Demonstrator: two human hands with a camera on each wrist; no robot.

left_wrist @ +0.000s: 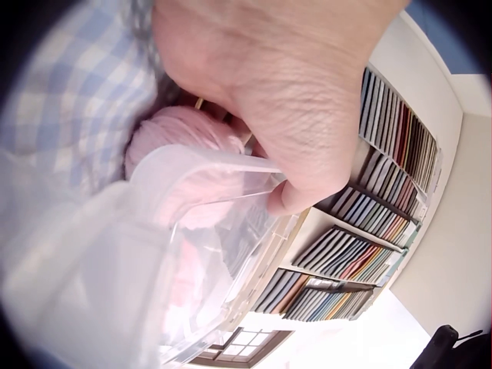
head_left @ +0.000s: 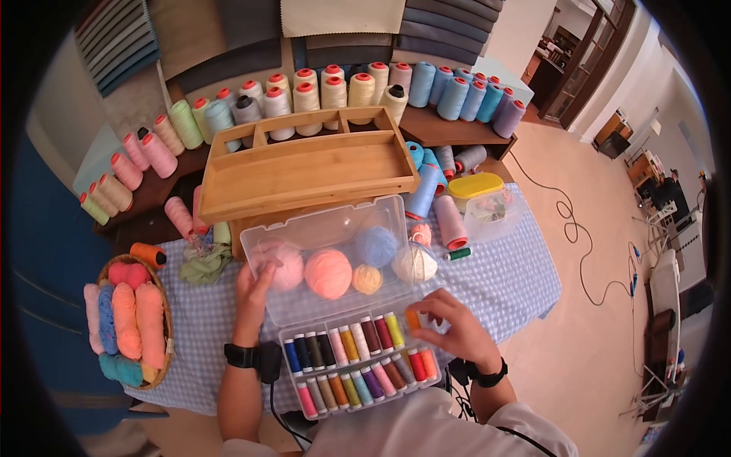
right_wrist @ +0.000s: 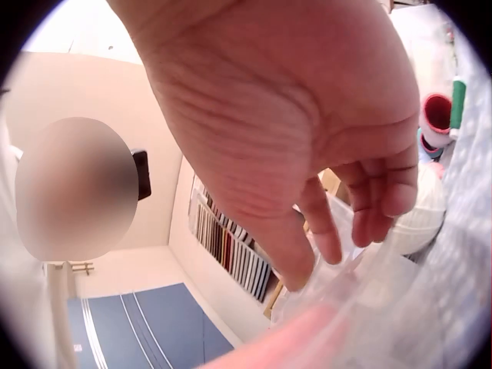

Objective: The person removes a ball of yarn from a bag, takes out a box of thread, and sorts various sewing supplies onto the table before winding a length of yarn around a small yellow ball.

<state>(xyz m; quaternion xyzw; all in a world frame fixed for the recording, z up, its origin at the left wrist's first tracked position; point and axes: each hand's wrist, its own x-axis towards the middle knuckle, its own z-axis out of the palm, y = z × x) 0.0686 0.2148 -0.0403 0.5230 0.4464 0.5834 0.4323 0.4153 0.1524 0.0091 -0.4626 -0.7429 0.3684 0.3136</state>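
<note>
A clear plastic thread box with two rows of coloured thread spools lies in front of me, its clear lid raised. My left hand holds the lid's left edge; in the left wrist view the thumb lies on the inner side, and the other fingers are mostly hidden behind. My right hand hovers at the box's upper right corner, fingertips beside an orange spool. In the right wrist view its thumb and fingers are apart, loosely bent, with nothing between them.
Yarn balls show through the lid. A wooden tray stands behind, with many thread cones around it. At left is a yarn basket; at right, a yellow-lidded tub and a green spool on the checked cloth.
</note>
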